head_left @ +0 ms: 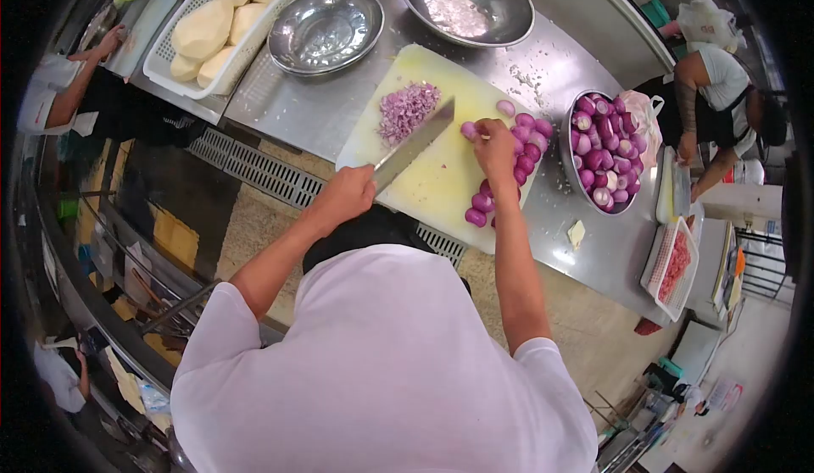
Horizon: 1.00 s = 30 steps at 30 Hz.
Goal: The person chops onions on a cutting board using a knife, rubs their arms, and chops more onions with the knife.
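Observation:
My left hand point(346, 202) is closed round the handle of a broad-bladed knife point(415, 147), its blade lying across the yellowish cutting board point(458, 193). Beside the blade sits a heap of chopped red onion point(409, 110). My right hand point(494, 149) is closed, with its fingertips at a small peeled red onion point(468, 130) just right of the knife tip. Several more whole red onions point(532, 138) line the board's right side, some partly behind my right hand and wrist.
A metal bowl of red onions point(604, 151) stands right of the board. Behind are a shallow metal bowl point(326, 32), a deeper wet bowl point(466, 2) and a white basket point(203, 87) of large peeled pale vegetables. Far right, a person point(721, 91) works near a basket of minced meat point(676, 265).

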Each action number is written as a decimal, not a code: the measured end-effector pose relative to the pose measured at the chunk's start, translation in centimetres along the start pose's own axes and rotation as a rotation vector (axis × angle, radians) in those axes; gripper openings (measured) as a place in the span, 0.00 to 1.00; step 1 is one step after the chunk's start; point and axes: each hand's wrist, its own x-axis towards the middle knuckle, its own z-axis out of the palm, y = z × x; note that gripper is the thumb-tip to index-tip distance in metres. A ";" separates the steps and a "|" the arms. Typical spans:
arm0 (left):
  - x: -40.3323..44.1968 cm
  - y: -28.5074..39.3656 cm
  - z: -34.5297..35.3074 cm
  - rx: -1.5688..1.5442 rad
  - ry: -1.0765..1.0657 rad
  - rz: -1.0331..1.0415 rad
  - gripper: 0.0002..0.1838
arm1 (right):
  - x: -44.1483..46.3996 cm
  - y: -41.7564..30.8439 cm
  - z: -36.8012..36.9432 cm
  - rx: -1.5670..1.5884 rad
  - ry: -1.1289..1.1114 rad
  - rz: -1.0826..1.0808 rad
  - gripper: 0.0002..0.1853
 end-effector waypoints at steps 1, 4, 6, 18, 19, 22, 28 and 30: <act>0.2 0.4 -0.1 -0.077 -0.056 -0.138 0.09 | -0.4 -0.5 0.4 0.038 -0.033 -0.008 0.09; 0.6 -0.6 0.4 0.044 0.147 0.046 0.10 | -2.0 -2.5 0.9 0.067 -0.089 -0.019 0.08; 0.6 0.9 -0.2 0.082 0.128 0.033 0.09 | -2.1 -4.0 1.7 0.094 -0.150 -0.019 0.08; 2.1 0.7 3.3 0.075 0.059 0.101 0.08 | -2.1 -6.2 2.3 -0.173 -0.195 -0.099 0.15; 2.4 0.8 3.3 0.063 0.030 0.101 0.07 | -2.2 -6.3 2.2 -0.175 -0.193 -0.096 0.15; 1.1 2.4 2.5 -0.042 0.057 0.032 0.07 | -2.5 -6.3 1.8 -0.131 -0.186 -0.096 0.15; 1.7 3.5 2.2 -0.069 -0.054 -0.048 0.07 | -2.7 -5.7 2.1 -0.123 -0.154 -0.103 0.15; 1.5 3.7 2.2 -0.090 -0.082 -0.118 0.07 | -2.8 -5.6 2.6 -0.106 -0.125 -0.100 0.16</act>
